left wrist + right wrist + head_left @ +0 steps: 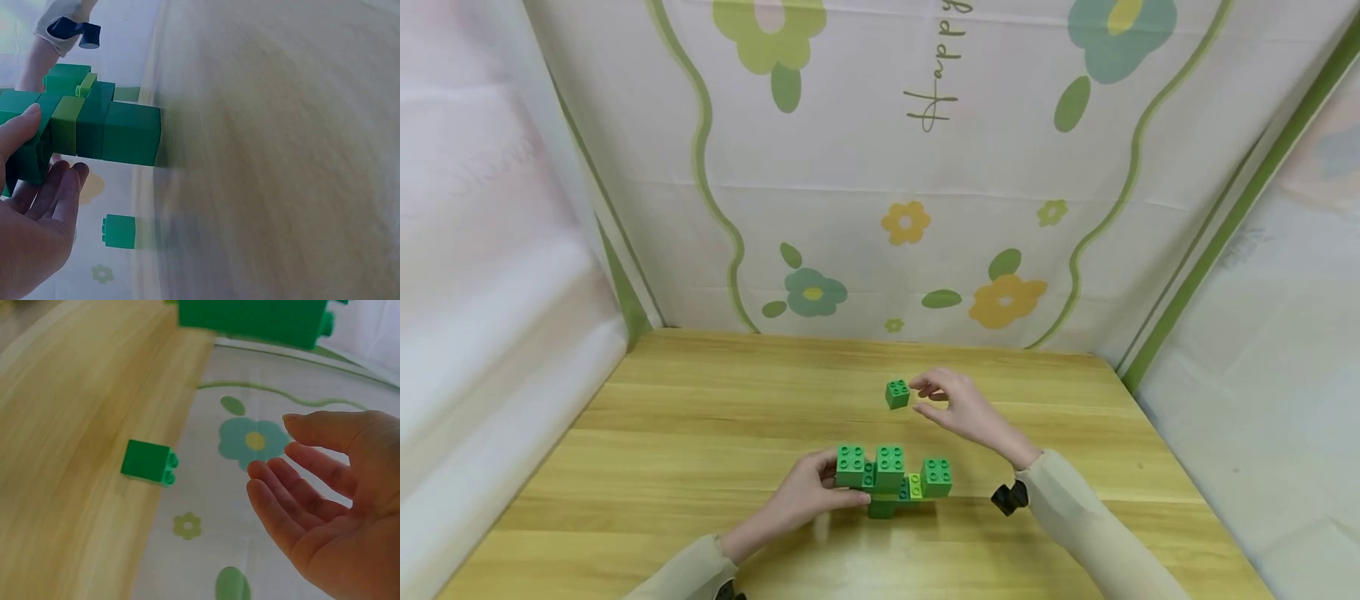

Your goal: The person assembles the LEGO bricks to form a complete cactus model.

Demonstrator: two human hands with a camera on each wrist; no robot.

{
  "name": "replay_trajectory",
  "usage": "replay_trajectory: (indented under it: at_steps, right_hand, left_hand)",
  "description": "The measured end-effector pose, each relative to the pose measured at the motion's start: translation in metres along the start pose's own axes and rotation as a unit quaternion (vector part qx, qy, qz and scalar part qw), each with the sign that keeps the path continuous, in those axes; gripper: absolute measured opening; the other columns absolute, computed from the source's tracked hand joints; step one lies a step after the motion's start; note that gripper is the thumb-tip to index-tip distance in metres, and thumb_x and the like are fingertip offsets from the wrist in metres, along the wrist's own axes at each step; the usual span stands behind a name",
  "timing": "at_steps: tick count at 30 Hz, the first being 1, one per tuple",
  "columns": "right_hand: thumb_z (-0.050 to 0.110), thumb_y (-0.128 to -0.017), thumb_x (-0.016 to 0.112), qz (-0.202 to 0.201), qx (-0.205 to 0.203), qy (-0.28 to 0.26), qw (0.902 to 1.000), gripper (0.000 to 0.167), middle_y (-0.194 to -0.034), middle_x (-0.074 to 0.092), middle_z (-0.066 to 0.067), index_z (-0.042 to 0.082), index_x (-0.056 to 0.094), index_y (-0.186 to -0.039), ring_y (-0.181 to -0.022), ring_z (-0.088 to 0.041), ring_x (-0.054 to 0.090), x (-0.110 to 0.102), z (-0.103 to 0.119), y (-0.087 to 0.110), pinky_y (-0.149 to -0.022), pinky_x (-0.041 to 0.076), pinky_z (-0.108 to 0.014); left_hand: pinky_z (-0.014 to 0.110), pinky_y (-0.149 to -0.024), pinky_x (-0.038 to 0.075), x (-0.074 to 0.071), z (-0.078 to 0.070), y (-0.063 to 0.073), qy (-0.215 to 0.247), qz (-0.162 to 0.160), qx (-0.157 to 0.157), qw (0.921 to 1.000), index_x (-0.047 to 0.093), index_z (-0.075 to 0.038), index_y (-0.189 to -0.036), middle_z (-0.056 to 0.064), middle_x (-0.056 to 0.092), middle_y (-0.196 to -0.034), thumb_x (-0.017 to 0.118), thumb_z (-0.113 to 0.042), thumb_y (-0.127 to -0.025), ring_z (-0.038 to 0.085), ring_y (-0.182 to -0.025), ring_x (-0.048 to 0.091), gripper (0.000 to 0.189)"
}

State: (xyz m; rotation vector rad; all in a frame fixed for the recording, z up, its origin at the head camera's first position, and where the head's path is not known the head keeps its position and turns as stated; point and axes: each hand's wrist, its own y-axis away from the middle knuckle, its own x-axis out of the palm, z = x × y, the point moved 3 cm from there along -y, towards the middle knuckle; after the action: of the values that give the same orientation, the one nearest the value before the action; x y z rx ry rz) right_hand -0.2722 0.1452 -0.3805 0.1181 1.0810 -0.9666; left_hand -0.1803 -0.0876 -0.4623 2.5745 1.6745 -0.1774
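My left hand (pixel 811 493) grips an assembly of green toy building bricks (pixel 890 475) at its left side, thumb in front and fingers behind. The assembly mixes darker green bricks with a lime green one (pixel 67 125), and blocks stick up from it in the head view. Farther back, a single green brick (pixel 897 395) stands studs up on the table. Just right of that brick is my right hand (pixel 961 408), its fingers loosely bent and holding nothing. In the right wrist view a gap shows between the fingertips and the single brick (pixel 147 461).
A wooden table (pixel 700 417) lies under both hands. Behind it hangs a white cloth (pixel 850 167) printed with flowers, and more cloth walls (pixel 1285 333) rise at the sides. A black device (pixel 1011 498) sits on the right wrist.
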Motion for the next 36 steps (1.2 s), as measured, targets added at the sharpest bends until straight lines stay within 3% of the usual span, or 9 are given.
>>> replay_trajectory:
  at_steps: [8,14,22,27,36]
  right_hand:
    - [0.008,-0.09,0.072,0.023,0.043,0.002,0.9988,0.027,-0.113,0.067,-0.019,0.003,0.066,-0.115,-0.098,-0.031,0.067,0.012,-0.027,-0.008,-0.085,0.06,-0.045]
    - [0.011,-0.091,0.071,0.038,0.07,-0.009,0.9968,0.03,-0.115,0.066,-0.021,-0.003,0.064,-0.117,-0.099,-0.031,0.067,0.021,-0.045,-0.013,-0.087,0.06,-0.047]
    - [0.006,-0.09,0.07,0.035,0.102,-0.038,0.9935,0.032,-0.116,0.065,-0.024,-0.005,0.063,-0.119,-0.103,-0.035,0.065,0.034,-0.066,-0.021,-0.091,0.058,-0.051]
    - [0.006,-0.09,0.071,0.039,0.126,-0.036,0.9907,0.035,-0.119,0.066,-0.022,-0.004,0.062,-0.122,-0.105,-0.034,0.066,0.04,-0.075,-0.027,-0.094,0.057,-0.049]
    - [0.005,-0.089,0.07,0.057,0.138,-0.045,0.9877,0.044,-0.125,0.062,-0.025,-0.008,0.056,-0.129,-0.113,-0.038,0.063,0.046,-0.078,-0.034,-0.1,0.054,-0.049]
  left_hand:
    - [0.023,-0.088,0.059,-0.002,-0.002,0.001,0.012,0.003,-0.001,0.9999,0.058,0.005,-0.128,0.022,0.067,-0.121,0.083,-0.017,-0.079,0.025,-0.103,0.072,0.059]
    - [0.023,-0.089,0.058,-0.002,-0.002,0.0,0.01,0.008,0.0,0.9999,0.057,0.005,-0.13,0.021,0.067,-0.122,0.083,-0.018,-0.08,0.025,-0.104,0.071,0.061]
    - [0.022,-0.089,0.058,-0.003,-0.002,0.0,0.008,0.007,0.006,0.9999,0.058,0.005,-0.13,0.023,0.067,-0.122,0.083,-0.017,-0.08,0.013,-0.1,0.071,0.06]
    - [0.022,-0.09,0.058,-0.003,-0.001,0.0,0.007,0.006,0.006,0.9999,0.057,0.005,-0.13,0.022,0.067,-0.122,0.083,-0.017,-0.079,0.007,-0.098,0.071,0.061]
    - [0.022,-0.089,0.058,-0.003,0.0,-0.001,0.012,0.007,0.005,0.9999,0.058,0.003,-0.129,0.022,0.068,-0.121,0.083,-0.017,-0.079,0.009,-0.098,0.071,0.059]
